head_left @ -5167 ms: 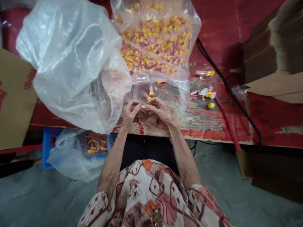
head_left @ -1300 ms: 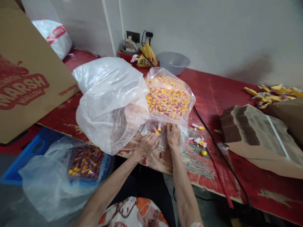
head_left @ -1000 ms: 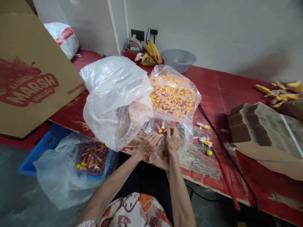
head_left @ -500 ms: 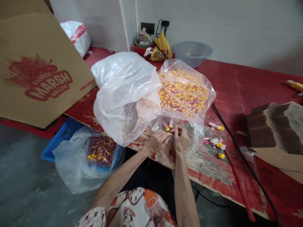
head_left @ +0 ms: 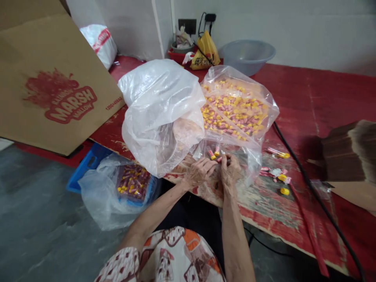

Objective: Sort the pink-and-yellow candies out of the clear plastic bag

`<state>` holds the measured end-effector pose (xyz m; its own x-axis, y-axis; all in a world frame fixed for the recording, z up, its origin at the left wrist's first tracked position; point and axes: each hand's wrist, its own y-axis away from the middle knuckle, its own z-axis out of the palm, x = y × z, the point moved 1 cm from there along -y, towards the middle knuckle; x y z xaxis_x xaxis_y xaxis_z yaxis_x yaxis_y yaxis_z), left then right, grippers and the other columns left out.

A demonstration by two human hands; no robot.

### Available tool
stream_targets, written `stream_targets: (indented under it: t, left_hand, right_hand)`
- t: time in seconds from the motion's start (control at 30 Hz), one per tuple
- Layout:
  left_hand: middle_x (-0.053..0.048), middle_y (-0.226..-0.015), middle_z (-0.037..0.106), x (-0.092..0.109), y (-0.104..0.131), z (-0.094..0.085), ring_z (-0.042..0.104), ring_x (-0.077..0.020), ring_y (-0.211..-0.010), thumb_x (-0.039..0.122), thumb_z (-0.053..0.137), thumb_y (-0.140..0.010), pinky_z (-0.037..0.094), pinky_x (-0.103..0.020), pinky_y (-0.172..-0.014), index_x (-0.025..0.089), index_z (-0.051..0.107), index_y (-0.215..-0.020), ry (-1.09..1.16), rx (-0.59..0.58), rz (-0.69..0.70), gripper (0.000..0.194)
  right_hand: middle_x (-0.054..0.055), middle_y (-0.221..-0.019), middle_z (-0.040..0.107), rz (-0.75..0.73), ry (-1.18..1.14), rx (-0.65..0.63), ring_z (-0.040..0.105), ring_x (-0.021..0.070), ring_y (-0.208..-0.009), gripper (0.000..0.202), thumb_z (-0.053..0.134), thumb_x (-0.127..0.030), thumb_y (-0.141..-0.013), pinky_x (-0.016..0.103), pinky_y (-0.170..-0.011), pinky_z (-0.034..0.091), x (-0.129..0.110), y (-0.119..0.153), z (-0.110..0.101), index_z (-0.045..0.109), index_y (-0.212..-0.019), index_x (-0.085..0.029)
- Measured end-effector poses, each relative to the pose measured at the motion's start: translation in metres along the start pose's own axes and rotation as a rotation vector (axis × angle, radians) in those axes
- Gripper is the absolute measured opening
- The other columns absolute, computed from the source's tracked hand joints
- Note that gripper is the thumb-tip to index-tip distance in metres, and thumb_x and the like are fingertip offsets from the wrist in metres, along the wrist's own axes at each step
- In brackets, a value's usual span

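My left hand (head_left: 200,172) rests at the table's front edge, fingers curled, beside a few small pink tubes with yellow caps (head_left: 212,154). Close to its right, my right hand (head_left: 231,167) has thumb and fingers pinched together at a small pink piece, too small to make out well. Behind both hands lies a clear bag full of pink and yellow tubes (head_left: 235,109). A large whitish plastic bag (head_left: 161,98) bulges to its left, its opening facing my hands. What my left fingers hold, if anything, is hidden.
Loose caps and tubes (head_left: 284,191) lie right of my hands, near a black cable (head_left: 305,176). A cardboard box (head_left: 64,102) stands left, a blue crate (head_left: 85,168) of tubes below. Behind are a basin (head_left: 248,56) and yellow bag (head_left: 207,51); brown stacked material (head_left: 343,156) sits right.
The view has shifted, so the table things appear a little farther right and higher. My hands stay close together at the same spot, with small finger movements.
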<state>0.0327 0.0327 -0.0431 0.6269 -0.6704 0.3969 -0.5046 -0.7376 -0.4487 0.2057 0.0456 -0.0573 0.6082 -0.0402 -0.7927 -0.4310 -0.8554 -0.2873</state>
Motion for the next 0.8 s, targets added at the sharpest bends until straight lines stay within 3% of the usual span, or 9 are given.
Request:
stream_targets:
  t: [0.37,0.53,0.7,0.8]
  left_hand:
    - [-0.008,-0.116,0.084,0.005,-0.008,0.005,0.08,-0.0254,-0.111,0.018,0.05,-0.115,0.068,-0.042,-0.101,0.025,0.074,-0.138,0.039,0.09,0.006,0.034]
    - [-0.009,-0.127,0.083,0.005,-0.003,-0.002,0.079,-0.025,-0.12,0.016,0.049,-0.114,0.066,-0.045,-0.109,0.027,0.074,-0.138,0.125,0.144,-0.03,0.037]
    - [-0.01,-0.126,0.082,0.01,-0.013,-0.001,0.076,-0.0291,-0.123,0.02,0.051,-0.113,0.061,-0.048,-0.114,0.025,0.078,-0.128,0.122,-0.035,-0.145,0.031]
    - [-0.01,-0.126,0.082,0.011,-0.022,-0.002,0.076,-0.0288,-0.123,0.023,0.055,-0.112,0.059,-0.047,-0.117,0.024,0.08,-0.119,0.317,-0.051,-0.258,0.026]
  right_hand:
    - [0.016,-0.104,0.078,-0.043,0.033,-0.004,0.072,0.0302,-0.095,0.055,0.04,-0.069,-0.109,0.045,-0.094,0.056,0.006,0.0,0.003,0.069,-0.103,-0.023]
    - [0.013,-0.1,0.078,-0.031,0.029,-0.003,0.071,0.0289,-0.094,0.054,0.041,-0.068,-0.11,0.043,-0.094,0.056,0.005,0.001,0.003,0.069,-0.1,-0.023]
    - [0.014,-0.103,0.078,-0.034,0.007,-0.002,0.072,0.0288,-0.094,0.05,0.044,-0.065,-0.11,0.044,-0.093,0.056,0.004,0.002,0.002,0.069,-0.102,-0.023]
    - [0.013,-0.102,0.078,-0.041,-0.003,0.067,0.071,0.0264,-0.09,0.044,0.046,-0.06,-0.109,0.042,-0.091,0.057,0.001,0.003,-0.002,0.069,-0.104,-0.022]
